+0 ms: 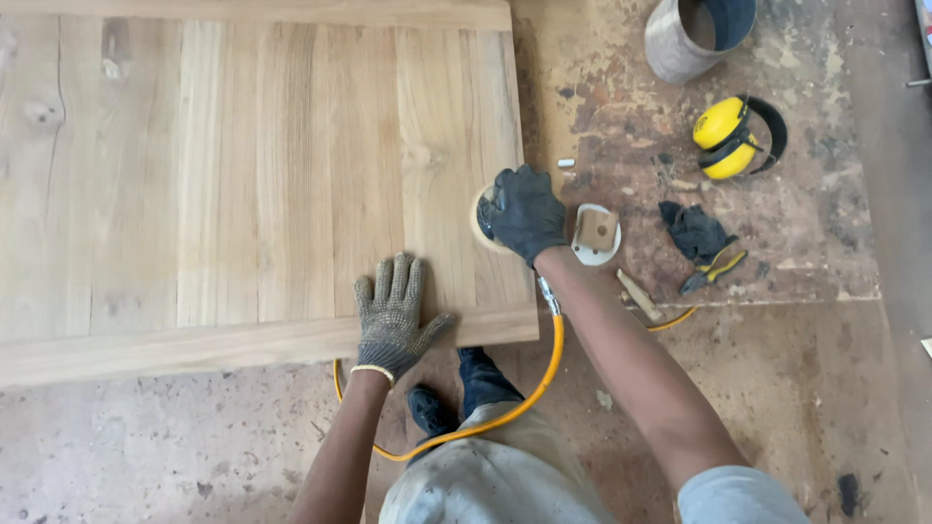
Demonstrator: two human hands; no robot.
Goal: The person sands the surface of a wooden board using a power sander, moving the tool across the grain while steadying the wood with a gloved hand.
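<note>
One wooden panel [252, 184], two gloved hands [393, 315], one yellow earmuff pair [733, 136], one spare glove [701, 238]

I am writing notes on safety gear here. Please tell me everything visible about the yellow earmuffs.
The earmuffs have two glossy yellow cups, plastic by the look, joined by a black headband that curves round their right side. They lie unworn on the stained floor, cups close together, one above the other in the picture. They sit right of the wooden panel, below a grey tube and above a dark glove. Nothing touches them.
</note>
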